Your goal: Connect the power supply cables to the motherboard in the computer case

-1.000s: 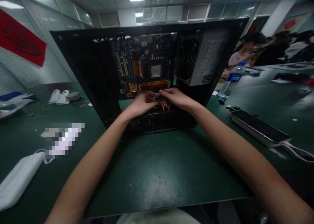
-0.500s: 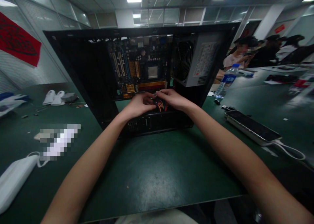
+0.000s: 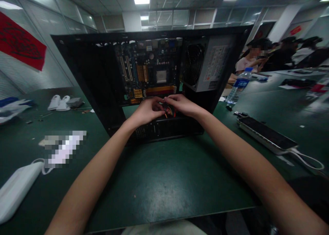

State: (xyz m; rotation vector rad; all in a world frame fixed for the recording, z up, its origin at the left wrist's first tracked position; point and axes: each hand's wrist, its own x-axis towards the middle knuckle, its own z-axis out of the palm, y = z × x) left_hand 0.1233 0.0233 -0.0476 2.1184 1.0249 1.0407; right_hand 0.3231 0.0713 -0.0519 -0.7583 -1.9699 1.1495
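An open black computer case (image 3: 177, 129) stands on the green table, its inside facing me. Within it are a motherboard (image 3: 161, 76) and, at the upper right, a grey power supply (image 3: 216, 65) with a round fan grille. My left hand (image 3: 149, 110) and my right hand (image 3: 183, 104) meet at the lower middle of the case, just below the memory slots (image 3: 160, 90). Both are curled around a bundle of coloured power cables (image 3: 169, 111), red, yellow and black. The fingertips partly hide the cables and any connector on them.
A water bottle (image 3: 239, 85) stands right of the case. Nearer on that side lies a dark-screened device (image 3: 267, 132) with a white cable. At left are a white power bank (image 3: 20, 190), white objects (image 3: 59, 103) and a plastic bag (image 3: 12, 109). People (image 3: 253, 56) sit at the back right.
My hands stay at the cable bundle with only slight finger movement. The whole view has shifted a little, so the case appears slightly lower and to the right.
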